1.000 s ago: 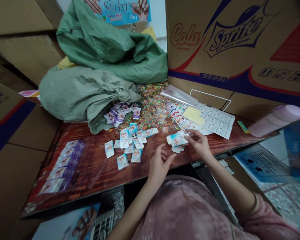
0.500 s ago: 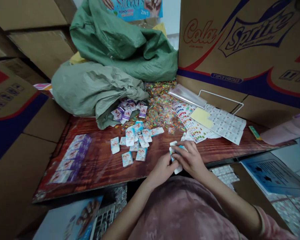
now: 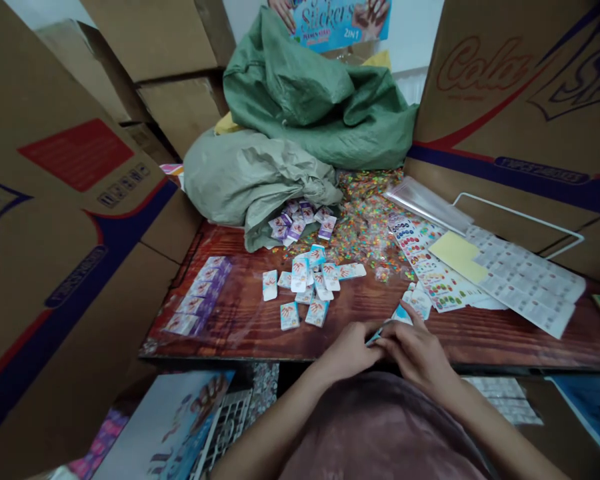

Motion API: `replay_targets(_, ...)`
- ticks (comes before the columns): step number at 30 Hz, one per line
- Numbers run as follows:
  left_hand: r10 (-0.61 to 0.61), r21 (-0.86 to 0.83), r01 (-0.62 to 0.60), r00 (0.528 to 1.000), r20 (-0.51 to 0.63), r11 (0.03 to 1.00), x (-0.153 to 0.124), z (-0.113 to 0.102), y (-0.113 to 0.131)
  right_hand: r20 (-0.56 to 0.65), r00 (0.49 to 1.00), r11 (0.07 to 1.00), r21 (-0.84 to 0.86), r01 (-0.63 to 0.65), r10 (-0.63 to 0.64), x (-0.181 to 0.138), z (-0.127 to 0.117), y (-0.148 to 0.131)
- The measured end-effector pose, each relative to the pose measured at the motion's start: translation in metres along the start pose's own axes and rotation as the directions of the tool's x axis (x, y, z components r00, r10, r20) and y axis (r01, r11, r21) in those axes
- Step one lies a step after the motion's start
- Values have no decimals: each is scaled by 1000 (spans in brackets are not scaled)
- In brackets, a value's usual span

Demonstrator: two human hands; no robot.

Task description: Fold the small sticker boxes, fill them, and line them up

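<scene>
Pinching a small blue box [image 3: 373, 337] between them, the left hand [image 3: 351, 349] and right hand [image 3: 421, 352] met at the tabletop's [image 3: 253, 337] near edge, presumably so one could steady it; cartons [image 3: 419, 301] lay within reach.

I hold a small box [image 3: 375, 336] tilted, low by the near edge of the table [image 3: 250, 333], a narrow blue strip of it showing; my grip hides the rest, ends included.

Probable gap between boxes [image 3: 299, 274] and sheets [image 3: 510, 267]
</scene>
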State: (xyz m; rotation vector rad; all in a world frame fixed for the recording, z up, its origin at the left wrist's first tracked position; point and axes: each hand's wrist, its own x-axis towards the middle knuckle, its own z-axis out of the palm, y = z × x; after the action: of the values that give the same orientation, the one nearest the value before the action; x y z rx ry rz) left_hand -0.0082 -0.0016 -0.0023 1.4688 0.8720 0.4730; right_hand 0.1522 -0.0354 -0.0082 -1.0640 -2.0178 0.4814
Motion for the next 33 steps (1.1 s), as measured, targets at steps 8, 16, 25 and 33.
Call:
replay_targets(8,-50,-149,45,998,-31,988,-1,-5,-7,-151,901,829,476,-295,407,6,-7,3)
replay_targets(16,26,-159,-78,952,-304,984,-1,-5,-2,304,641,224,762,-607,705,24,10,18)
replay_targets(25,130,110,-88,871,-473,990,7,-13,-15,-102,869,782,496,-377,484,27,17,11)
replay_targets(33,133,244,-22,884,-449,970,3,-8,-11,140,704,411,726,-551,696,30,12,16)
